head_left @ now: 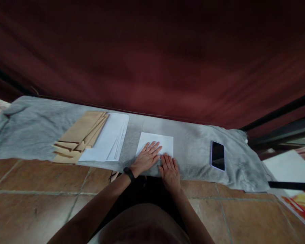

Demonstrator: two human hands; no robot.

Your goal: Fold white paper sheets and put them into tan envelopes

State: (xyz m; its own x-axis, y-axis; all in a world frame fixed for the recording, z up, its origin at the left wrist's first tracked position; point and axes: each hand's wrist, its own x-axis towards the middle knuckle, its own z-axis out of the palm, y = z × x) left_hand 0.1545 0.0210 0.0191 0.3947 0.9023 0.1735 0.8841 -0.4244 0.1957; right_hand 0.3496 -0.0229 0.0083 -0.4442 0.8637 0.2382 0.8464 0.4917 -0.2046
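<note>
A white sheet of paper lies on the grey cloth in front of me; whether it is folded I cannot tell. My left hand, with a dark band on its wrist, rests flat on the sheet, fingers spread. Close beside it, my right hand lies with fingers stretched out, its tips at the sheet's near edge. Neither hand grips anything. Part of the sheet is hidden under the hands. To the left lies a stack of white paper, partly covered by several brown paper envelopes.
A phone with a light purple edge lies to the right on the grey cloth. Behind the cloth hangs a dark red curtain. Brown floor tiles show below. At far right are a white sheet and a dark bar.
</note>
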